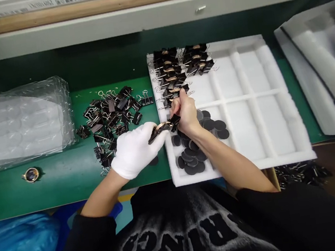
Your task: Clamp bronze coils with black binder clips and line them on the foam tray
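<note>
My left hand [138, 148], in a white glove, is closed around a small gold-rimmed piece with black parts [159, 130], seen edge-on. A black binder clip [174, 121] sits at the right end of that piece. My bare right hand [185, 112] has its fingers curled at this clip; the clip's handles are hidden behind them. Just beyond my right hand, similar gold-edged pieces held in black binder clips [170, 71] stand in a column in the white foam tray [232, 75]. A shorter second column [198, 59] is beside it.
Loose binder clips [111, 112] are heaped on the green table [69, 181] left of the tray. Black discs [193, 155] lie in the tray's near-left part. Clear plastic trays [20, 121] are stacked left, a gold-rimmed round piece [32, 174] near them. More foam trays [319, 79] lean right.
</note>
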Action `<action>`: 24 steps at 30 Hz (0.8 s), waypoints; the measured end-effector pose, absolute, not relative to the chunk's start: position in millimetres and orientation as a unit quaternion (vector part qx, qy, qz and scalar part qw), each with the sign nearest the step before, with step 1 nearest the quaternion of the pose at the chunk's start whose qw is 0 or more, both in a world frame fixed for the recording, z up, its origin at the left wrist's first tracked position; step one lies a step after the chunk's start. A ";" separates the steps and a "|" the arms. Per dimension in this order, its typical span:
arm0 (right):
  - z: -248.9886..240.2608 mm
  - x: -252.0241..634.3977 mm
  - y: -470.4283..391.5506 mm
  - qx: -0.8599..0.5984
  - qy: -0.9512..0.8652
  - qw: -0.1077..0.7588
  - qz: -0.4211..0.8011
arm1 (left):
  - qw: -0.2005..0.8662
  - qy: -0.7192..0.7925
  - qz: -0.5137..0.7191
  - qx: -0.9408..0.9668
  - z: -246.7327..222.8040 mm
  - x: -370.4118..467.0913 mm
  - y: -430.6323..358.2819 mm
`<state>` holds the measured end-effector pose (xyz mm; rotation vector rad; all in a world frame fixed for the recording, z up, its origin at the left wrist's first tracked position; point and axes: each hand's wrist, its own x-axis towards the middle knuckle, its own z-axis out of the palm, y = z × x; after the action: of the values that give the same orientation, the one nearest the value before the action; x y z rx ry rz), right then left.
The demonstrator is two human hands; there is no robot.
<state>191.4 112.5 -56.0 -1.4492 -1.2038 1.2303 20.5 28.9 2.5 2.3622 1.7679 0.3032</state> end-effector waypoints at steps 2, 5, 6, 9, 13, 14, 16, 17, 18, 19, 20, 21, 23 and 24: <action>-59.5 190.0 110.2 -0.585 -0.448 0.487 0.469 | 0.062 0.594 0.088 0.798 3.1 23.2 27.8; -60.7 189.3 106.9 -0.586 -0.443 0.506 0.451 | 0.044 0.595 0.063 0.800 5.2 25.2 25.9; -60.7 189.3 106.1 -0.588 -0.448 0.505 0.446 | 0.040 0.595 0.054 0.801 5.7 25.9 25.1; -62.6 190.0 105.1 -0.588 -0.465 0.506 0.426 | 0.033 0.601 0.027 0.798 6.6 28.7 22.7; -69.9 191.9 105.9 -0.576 -0.514 0.483 0.413 | 0.034 0.614 0.003 0.789 9.3 32.9 21.3; -71.7 192.4 106.0 -0.571 -0.529 0.472 0.414 | 0.036 0.616 -0.004 0.787 10.3 33.6 21.3; -74.8 192.9 106.0 -0.566 -0.551 0.457 0.409 | 0.045 0.618 -0.018 0.784 12.2 34.5 21.7; -75.9 193.0 105.8 -0.567 -0.554 0.456 0.404 | 0.051 0.619 -0.023 0.783 12.9 34.7 22.0; -77.0 193.0 105.7 -0.571 -0.552 0.460 0.396 | 0.057 0.621 -0.027 0.781 13.3 34.9 22.4; -78.0 193.0 105.7 -0.578 -0.546 0.466 0.388 | 0.061 0.623 -0.028 0.779 13.4 35.2 22.7; -79.2 193.1 105.9 -0.584 -0.540 0.470 0.383 | 0.065 0.626 -0.028 0.777 13.2 35.5 23.1; -80.7 193.4 106.2 -0.586 -0.537 0.470 0.384 | 0.068 0.628 -0.027 0.775 12.7 35.9 23.4; -84.5 194.4 107.3 -0.577 -0.550 0.455 0.397 | 0.074 0.631 -0.023 0.772 11.3 37.2 24.0; -86.5 195.1 108.0 -0.568 -0.563 0.443 0.405 | 0.074 0.632 -0.021 0.771 10.7 38.1 24.1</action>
<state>195.1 108.0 -86.5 -1.4090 -1.3962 1.0034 38.1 24.1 10.7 2.3136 1.8972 -0.0622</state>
